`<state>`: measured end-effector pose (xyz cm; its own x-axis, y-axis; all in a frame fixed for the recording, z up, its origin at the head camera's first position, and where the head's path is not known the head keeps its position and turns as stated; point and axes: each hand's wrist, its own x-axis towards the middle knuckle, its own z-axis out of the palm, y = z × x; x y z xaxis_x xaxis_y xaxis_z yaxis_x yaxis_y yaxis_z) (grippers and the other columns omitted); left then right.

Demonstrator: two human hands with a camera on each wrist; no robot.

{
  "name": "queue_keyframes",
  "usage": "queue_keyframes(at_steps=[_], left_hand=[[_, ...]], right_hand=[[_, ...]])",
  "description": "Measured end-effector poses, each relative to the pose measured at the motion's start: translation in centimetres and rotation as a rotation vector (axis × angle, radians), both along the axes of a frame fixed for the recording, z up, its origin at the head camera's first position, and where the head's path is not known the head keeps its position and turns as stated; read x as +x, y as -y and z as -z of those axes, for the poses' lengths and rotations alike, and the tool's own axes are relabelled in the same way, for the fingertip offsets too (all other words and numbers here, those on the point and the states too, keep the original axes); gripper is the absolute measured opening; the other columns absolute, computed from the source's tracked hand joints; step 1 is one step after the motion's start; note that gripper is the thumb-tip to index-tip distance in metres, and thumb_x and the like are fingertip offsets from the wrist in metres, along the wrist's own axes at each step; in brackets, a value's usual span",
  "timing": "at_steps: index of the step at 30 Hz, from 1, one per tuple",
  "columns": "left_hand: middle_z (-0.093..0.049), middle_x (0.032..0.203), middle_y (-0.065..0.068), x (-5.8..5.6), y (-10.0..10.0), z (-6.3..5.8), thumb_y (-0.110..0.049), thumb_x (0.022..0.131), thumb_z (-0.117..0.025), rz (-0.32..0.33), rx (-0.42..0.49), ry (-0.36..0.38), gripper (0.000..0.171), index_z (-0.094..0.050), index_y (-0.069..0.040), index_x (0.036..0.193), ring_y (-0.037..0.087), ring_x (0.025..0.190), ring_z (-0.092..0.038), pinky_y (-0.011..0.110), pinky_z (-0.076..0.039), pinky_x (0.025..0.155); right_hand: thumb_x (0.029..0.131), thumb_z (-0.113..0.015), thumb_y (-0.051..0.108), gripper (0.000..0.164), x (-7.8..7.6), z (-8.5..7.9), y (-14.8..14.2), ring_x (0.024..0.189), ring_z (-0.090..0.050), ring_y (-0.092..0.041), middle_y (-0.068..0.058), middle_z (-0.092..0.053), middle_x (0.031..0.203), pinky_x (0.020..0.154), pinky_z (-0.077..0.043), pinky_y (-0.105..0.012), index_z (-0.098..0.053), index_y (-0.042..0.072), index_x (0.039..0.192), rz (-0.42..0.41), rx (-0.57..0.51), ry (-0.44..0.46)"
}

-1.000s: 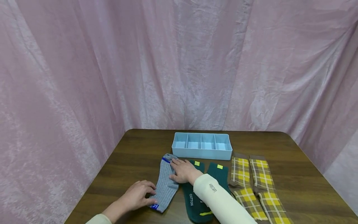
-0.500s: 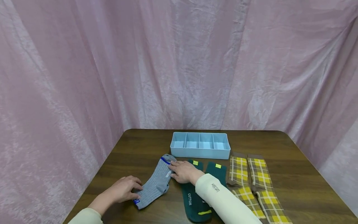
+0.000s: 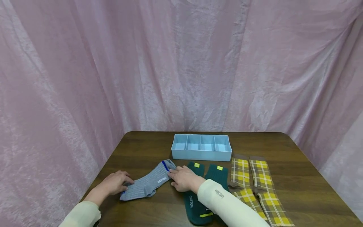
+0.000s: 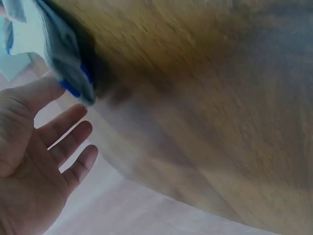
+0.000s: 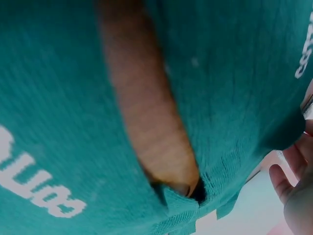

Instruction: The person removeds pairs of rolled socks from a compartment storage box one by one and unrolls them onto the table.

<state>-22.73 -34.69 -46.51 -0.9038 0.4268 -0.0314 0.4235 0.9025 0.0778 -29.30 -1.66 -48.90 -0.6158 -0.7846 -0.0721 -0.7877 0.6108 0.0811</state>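
Observation:
A grey ribbed sock (image 3: 146, 184) with a blue cuff stripe and white lettering lies slantwise on the table's left half. My left hand (image 3: 114, 183) pinches its blue-marked toe end; in the left wrist view the thumb (image 4: 41, 93) is against the toe while the other visible fingers spread away. My right hand (image 3: 184, 179) rests its fingertips on the cuff edge, the thumb apart on the near side. Beneath the right forearm lie two dark green socks (image 3: 195, 209), partly covered by the hand and sleeve; the right wrist view shows their white lettering close up.
Behind the socks stands a light blue divided box (image 3: 201, 154) with several compartments. Two yellow-and-brown plaid socks (image 3: 267, 186) lie side by side to the right. The wooden table (image 3: 297, 176) ends at a pink curtain (image 3: 181, 63) at the back.
My left hand has moved left and away from me, swinging the sock's toe end that way, so the sock lies flatter across. My right hand has stayed near the cuff.

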Motion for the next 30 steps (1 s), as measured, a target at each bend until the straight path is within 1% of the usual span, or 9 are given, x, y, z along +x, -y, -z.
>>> queue_keyframes(at_steps=[4, 7, 10, 12, 15, 18, 22, 25, 30], left_hand=[[-0.066, 0.109, 0.007, -0.4, 0.4, 0.3, -0.007, 0.078, -0.080, -0.019, -0.019, -0.059, 0.029, -0.078, -0.017, 0.105, 0.035, 0.104, -0.060, 0.056, -0.048, 0.083], [-0.066, 0.109, 0.009, -0.3, 0.7, 0.9, -0.005, 0.078, -0.080, -0.060, -0.014, -0.136, 0.028, -0.077, -0.014, 0.105, 0.035, 0.104, -0.061, 0.056, -0.049, 0.083], [-0.066, 0.110, 0.010, 0.2, 0.7, 1.4, -0.007, 0.080, -0.080, -0.113, 0.029, -0.200, 0.027, -0.075, -0.010, 0.107, 0.034, 0.104, -0.062, 0.054, -0.050, 0.083], [-0.065, 0.108, 0.010, 0.5, 0.3, 1.4, -0.011, 0.082, -0.080, -0.142, 0.078, -0.215, 0.028, -0.074, -0.007, 0.108, 0.033, 0.102, -0.062, 0.052, -0.051, 0.084], [-0.064, 0.101, 0.007, 0.7, -0.8, 1.2, -0.019, 0.082, -0.081, -0.169, 0.160, -0.185, 0.031, -0.073, -0.003, 0.108, 0.029, 0.097, -0.063, 0.048, -0.051, 0.083], [-0.063, 0.096, 0.006, 0.9, -1.7, 1.5, -0.030, 0.081, -0.082, -0.212, 0.181, -0.128, 0.040, -0.073, -0.001, 0.107, 0.027, 0.092, -0.063, 0.047, -0.052, 0.081], [-0.060, 0.097, 0.007, 1.0, -2.3, 2.1, -0.038, 0.078, -0.083, -0.256, 0.134, -0.094, 0.051, -0.072, 0.002, 0.108, 0.029, 0.092, -0.062, 0.047, -0.051, 0.081], [-0.058, 0.098, 0.008, 0.9, -2.1, 2.2, -0.037, 0.077, -0.084, -0.249, 0.115, -0.098, 0.054, -0.071, 0.003, 0.110, 0.031, 0.094, -0.061, 0.048, -0.051, 0.082], [-0.059, 0.106, 0.010, 0.4, -1.0, 1.4, -0.038, 0.078, -0.083, -0.252, 0.096, -0.043, 0.057, -0.070, 0.001, 0.118, 0.033, 0.102, -0.059, 0.051, -0.049, 0.085]], right_hand=[[0.101, -0.053, 0.044, 0.050, 0.7, -0.2, 0.0, 0.129, -0.046, -0.015, 0.006, -0.049, 0.148, 0.103, -0.039, -0.037, -0.052, 0.022, 0.145, -0.028, -0.027, 0.003], [0.099, -0.056, 0.045, 0.047, 1.0, -0.4, 0.0, 0.121, -0.052, -0.014, 0.007, -0.057, 0.139, 0.095, -0.042, -0.034, -0.059, 0.023, 0.140, -0.058, -0.076, 0.003], [0.098, -0.059, 0.043, 0.039, 0.9, -0.6, 0.3, 0.112, -0.057, -0.013, 0.008, -0.065, 0.126, 0.087, -0.044, -0.031, -0.066, 0.022, 0.131, -0.105, -0.161, -0.039], [0.098, -0.061, 0.040, 0.036, 0.7, -0.8, 0.5, 0.110, -0.058, -0.014, 0.006, -0.066, 0.124, 0.088, -0.045, -0.030, -0.069, 0.020, 0.127, -0.126, -0.220, -0.082], [0.097, -0.064, 0.034, 0.035, 0.2, -0.8, 0.7, 0.121, -0.057, -0.018, 0.001, -0.062, 0.134, 0.100, -0.045, -0.034, -0.069, 0.017, 0.128, -0.118, -0.282, -0.115], [0.096, -0.066, 0.033, 0.039, -0.3, -0.7, 1.0, 0.131, -0.051, -0.019, -0.001, -0.056, 0.141, 0.108, -0.038, -0.038, -0.066, 0.016, 0.131, -0.050, -0.272, -0.080], [0.094, -0.068, 0.036, 0.045, -0.7, -0.2, 1.4, 0.130, -0.051, -0.019, 0.000, -0.057, 0.141, 0.107, -0.040, -0.036, -0.064, 0.016, 0.134, 0.095, -0.216, 0.030], [0.093, -0.068, 0.040, 0.048, -0.9, 0.0, 1.6, 0.128, -0.053, -0.019, 0.001, -0.059, 0.139, 0.104, -0.043, -0.036, -0.063, 0.017, 0.135, 0.165, -0.188, 0.076], [0.092, -0.068, 0.045, 0.050, -0.6, -0.2, 2.0, 0.124, -0.056, -0.018, 0.001, -0.061, 0.136, 0.101, -0.045, -0.035, -0.064, 0.019, 0.134, 0.129, -0.139, 0.040]])
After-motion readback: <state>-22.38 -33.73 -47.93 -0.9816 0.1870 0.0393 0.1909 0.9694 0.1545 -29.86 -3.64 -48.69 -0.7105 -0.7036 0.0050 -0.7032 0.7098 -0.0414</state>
